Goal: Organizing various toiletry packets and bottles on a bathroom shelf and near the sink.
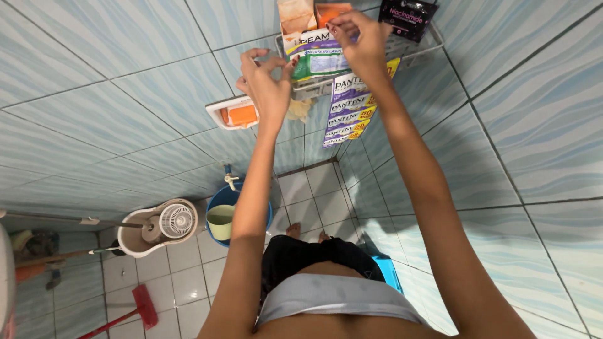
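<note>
Both my arms reach up to a white wire corner rack (419, 49) on the tiled wall. My left hand (267, 85) pinches the left end of a green and white sachet (317, 63) at the rack's front. My right hand (359, 39) grips the top right of the same packet. Behind it stand a purple and white packet (306, 41), orange packets (330, 9) and a dark pouch (408, 16). A strip of purple and yellow sachets (348, 110) hangs down below the rack.
A white soap dish with an orange bar (235, 115) is fixed to the wall left of the rack. On the floor stand a blue bucket (221, 199) with a green dipper (220, 221), a white mop bucket (157, 227), and a red-headed mop (143, 306).
</note>
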